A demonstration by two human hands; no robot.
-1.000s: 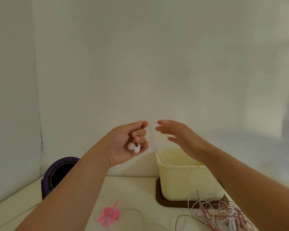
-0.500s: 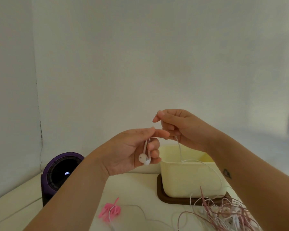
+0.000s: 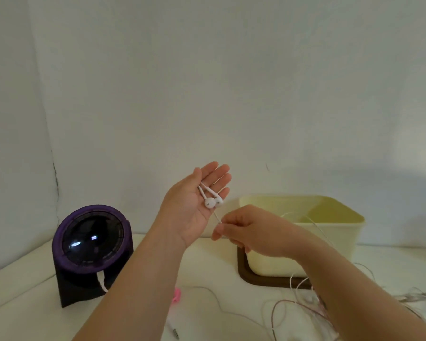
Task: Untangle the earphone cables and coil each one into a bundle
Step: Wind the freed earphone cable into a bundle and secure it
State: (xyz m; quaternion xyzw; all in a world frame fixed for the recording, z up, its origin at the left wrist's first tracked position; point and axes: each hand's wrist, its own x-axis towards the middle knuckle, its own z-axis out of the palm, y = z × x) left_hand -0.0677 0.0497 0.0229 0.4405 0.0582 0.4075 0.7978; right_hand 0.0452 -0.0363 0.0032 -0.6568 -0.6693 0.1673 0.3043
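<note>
Left hand (image 3: 194, 205) flat, cradling glossy white earbuds (image 3: 213, 202); right hand (image 3: 251, 232) pinching thin cable (image 3: 217, 217).

Likely a home corner. A white counter (image 3: 22, 299) meets bare white walls (image 3: 231, 82). It carries a cream bin (image 3: 330, 242) and purple gadget (image 3: 91, 252).

Two white earbuds (image 3: 213, 202) lie side by side on the upturned palm of the left hand (image 3: 194, 205), stems pointing toward the fingers. Their thin white cable (image 3: 218, 217) runs down to the right hand (image 3: 250, 233), pinched there. A tangle of pink and white cables (image 3: 303, 308) sprawls below the right forearm.
</note>
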